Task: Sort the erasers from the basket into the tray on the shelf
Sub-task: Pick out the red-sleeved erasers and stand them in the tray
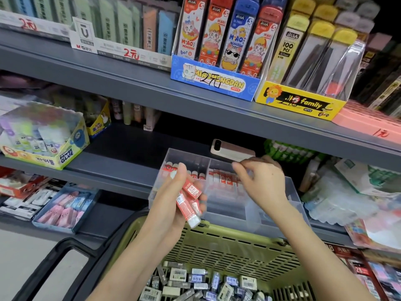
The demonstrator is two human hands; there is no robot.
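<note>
My left hand [173, 192] grips a small bunch of red-sleeved erasers [189, 202] just above the front left corner of the clear plastic tray [290, 192] on the middle shelf. Red erasers stand in rows in the tray's back left compartment [196, 173] and back right compartment [225, 178]. My right hand [264, 183] hovers over the right compartment with fingers loosely curled, thumb and forefinger close together; whether they pinch anything is unclear. Below, the green basket [217, 242] holds several grey and blue-sleeved erasers [206, 283].
A phone [230, 148] lies on the shelf behind the tray. A glue display box [43, 137] stands at the left. Pencil-lead boxes [217, 81] fill the upper shelf. Pink and blue erasers [67, 209] sit in a lower tray. Packaged goods [347, 196] crowd the right.
</note>
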